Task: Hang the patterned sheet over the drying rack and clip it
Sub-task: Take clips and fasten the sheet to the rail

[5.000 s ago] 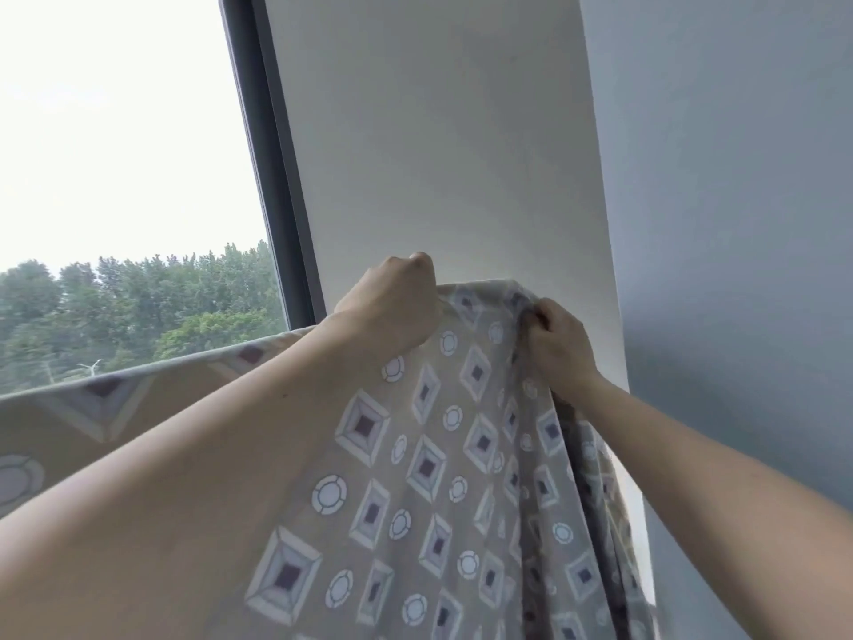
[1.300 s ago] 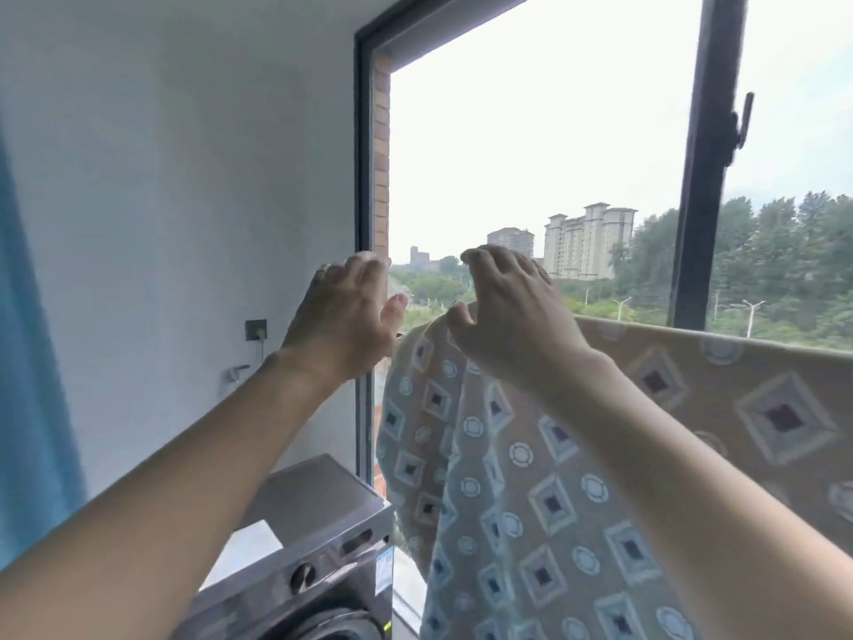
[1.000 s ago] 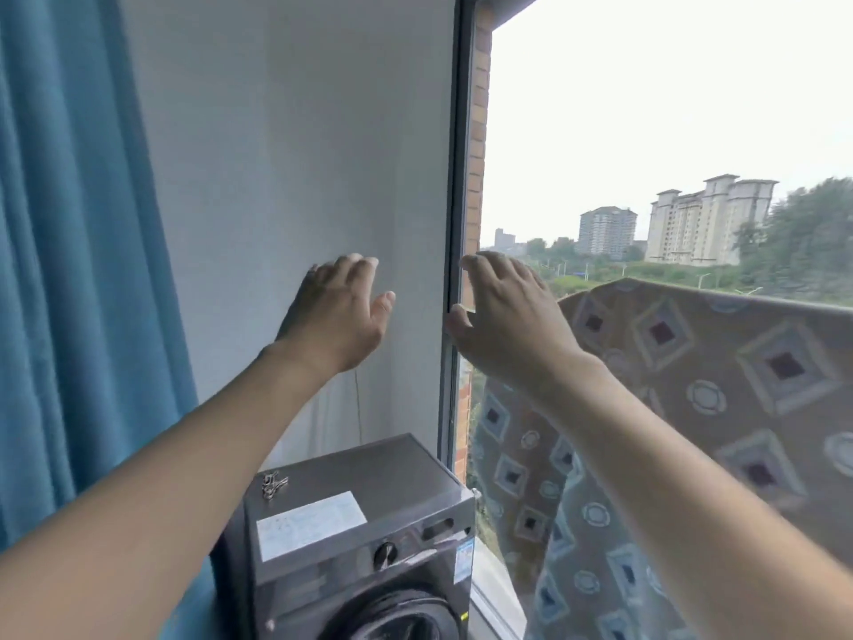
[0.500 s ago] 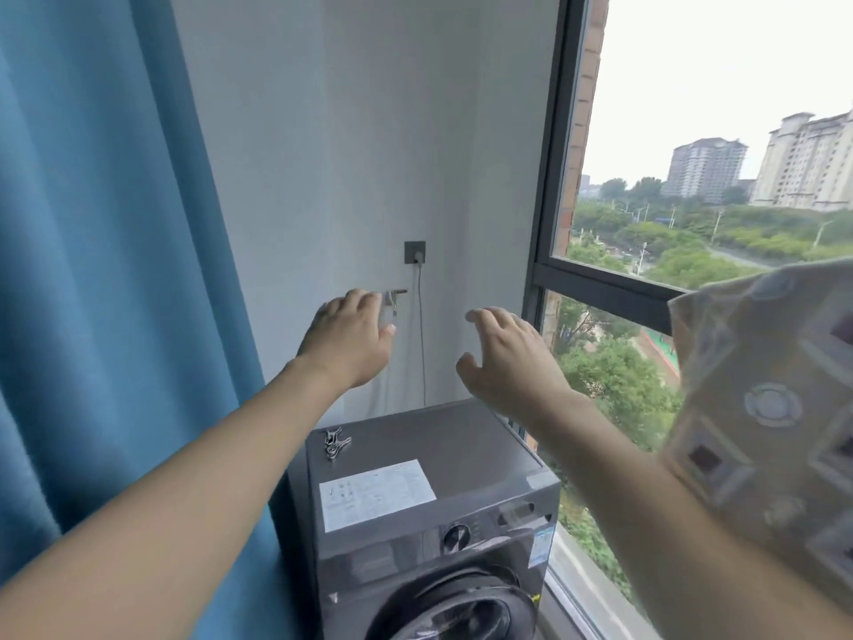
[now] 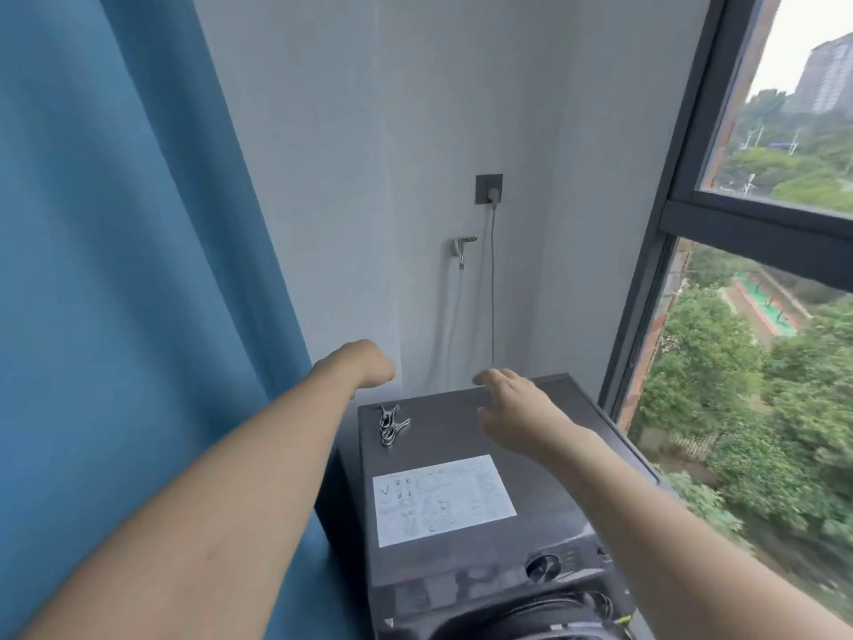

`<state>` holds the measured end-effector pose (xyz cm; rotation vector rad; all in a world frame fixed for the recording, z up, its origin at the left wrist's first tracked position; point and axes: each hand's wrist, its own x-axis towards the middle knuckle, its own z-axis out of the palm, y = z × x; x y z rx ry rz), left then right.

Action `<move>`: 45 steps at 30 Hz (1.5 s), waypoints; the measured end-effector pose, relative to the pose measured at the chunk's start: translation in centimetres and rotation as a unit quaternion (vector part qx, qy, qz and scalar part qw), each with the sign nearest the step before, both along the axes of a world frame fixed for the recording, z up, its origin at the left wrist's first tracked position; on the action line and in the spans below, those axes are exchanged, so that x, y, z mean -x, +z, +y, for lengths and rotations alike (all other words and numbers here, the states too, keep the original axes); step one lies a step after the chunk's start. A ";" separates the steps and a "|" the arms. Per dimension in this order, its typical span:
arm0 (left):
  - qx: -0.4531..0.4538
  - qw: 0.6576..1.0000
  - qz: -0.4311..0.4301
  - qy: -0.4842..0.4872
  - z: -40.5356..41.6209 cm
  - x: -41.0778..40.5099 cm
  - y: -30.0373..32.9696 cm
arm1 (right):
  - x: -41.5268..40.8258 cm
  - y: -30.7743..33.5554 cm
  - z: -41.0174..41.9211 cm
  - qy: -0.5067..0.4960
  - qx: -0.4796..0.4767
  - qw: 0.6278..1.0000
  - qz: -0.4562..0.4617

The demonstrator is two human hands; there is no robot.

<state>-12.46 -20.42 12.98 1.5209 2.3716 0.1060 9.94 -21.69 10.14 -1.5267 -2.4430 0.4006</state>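
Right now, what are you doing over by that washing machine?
A person is reaching both bare arms out over a dark grey washing machine. A small bunch of metal clothes clips lies near its back left corner, and the left hand hangs just above and behind them, not touching. The right hand hovers open over the middle of the lid, holding nothing. A white instruction sheet is on the lid. The patterned sheet is not in view.
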 end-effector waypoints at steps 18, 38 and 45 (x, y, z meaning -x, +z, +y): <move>0.127 0.992 -0.001 -0.015 24.6 10.8 -24.8 | 15.4 -27.2 21.1 0.075 0.076 0.994 -0.037; -0.115 0.988 -0.095 0.028 23.3 12.3 -29.4 | 12.8 -29.8 21.8 -0.028 0.032 0.983 0.180; -0.226 0.910 -0.347 0.030 22.9 3.9 -24.0 | 6.5 -21.7 19.8 -0.288 0.068 0.886 0.358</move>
